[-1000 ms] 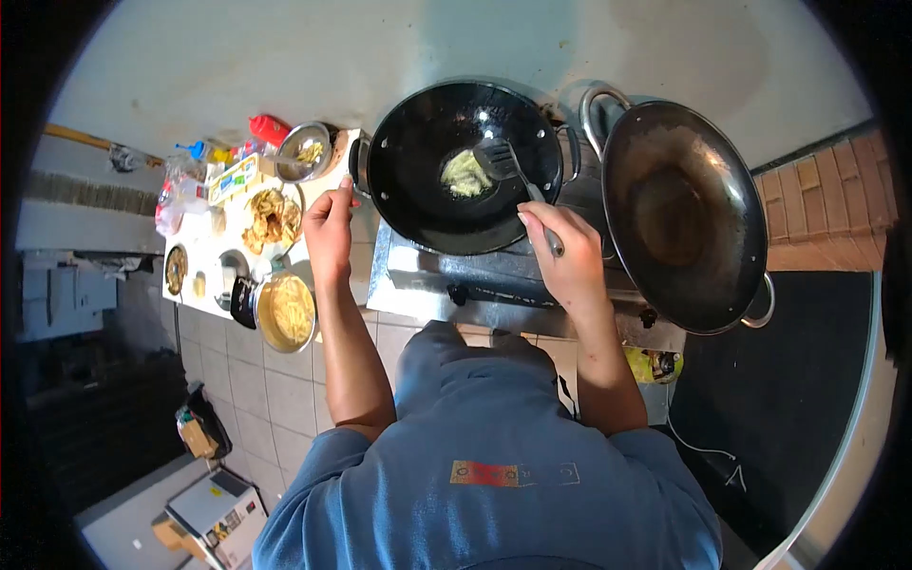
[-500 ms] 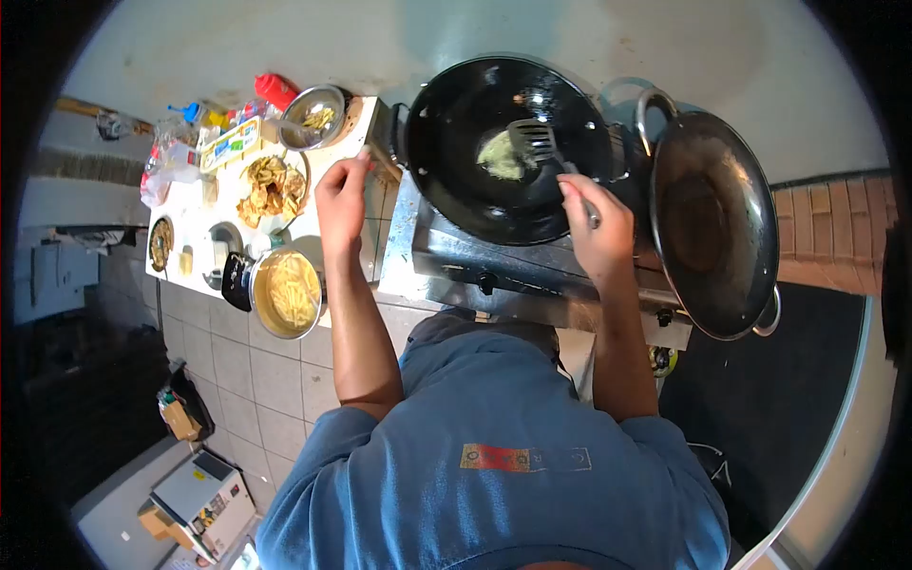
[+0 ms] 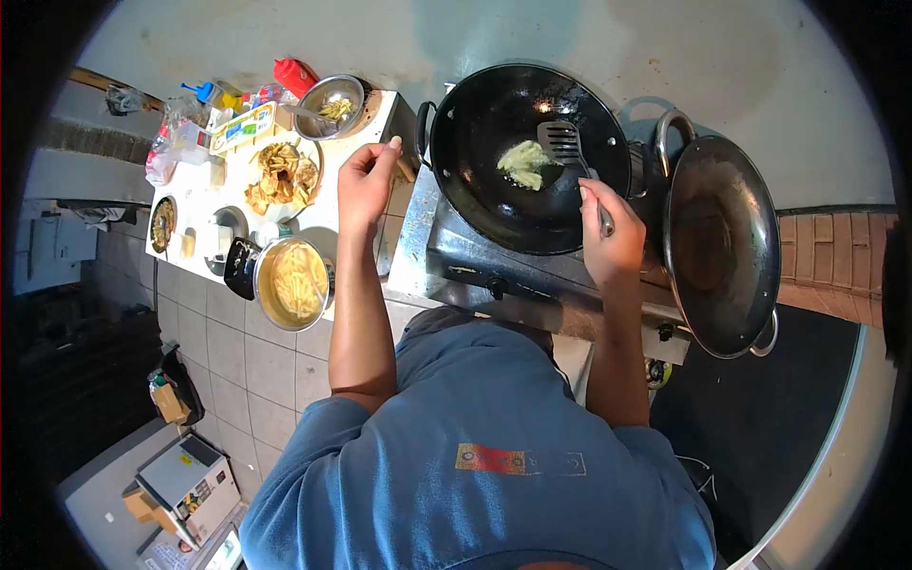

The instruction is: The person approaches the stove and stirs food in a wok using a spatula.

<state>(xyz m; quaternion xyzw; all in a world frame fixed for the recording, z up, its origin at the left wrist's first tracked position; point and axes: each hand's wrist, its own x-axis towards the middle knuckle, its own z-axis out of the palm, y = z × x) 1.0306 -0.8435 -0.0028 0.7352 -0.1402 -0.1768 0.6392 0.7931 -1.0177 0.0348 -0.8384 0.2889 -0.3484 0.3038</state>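
In the head view, my right hand is closed around the handle of a slotted spatula. The spatula's head is inside a black wok, beside a pale, battered-looking piece of food in the wok's bottom. My left hand is raised just left of the wok's side handle, its fingers curled in and thumb against them, with nothing visible in it. The wok sits on a metal stove.
A second, larger pan leans at the right. On the left-hand table are a pot of battered strips, a plate of fried pieces, a metal bowl, a red bottle and a margarine tub.
The camera view has shifted slightly. The spatula's head has come off the food and now lies to its right. My left hand stays raised and closed.
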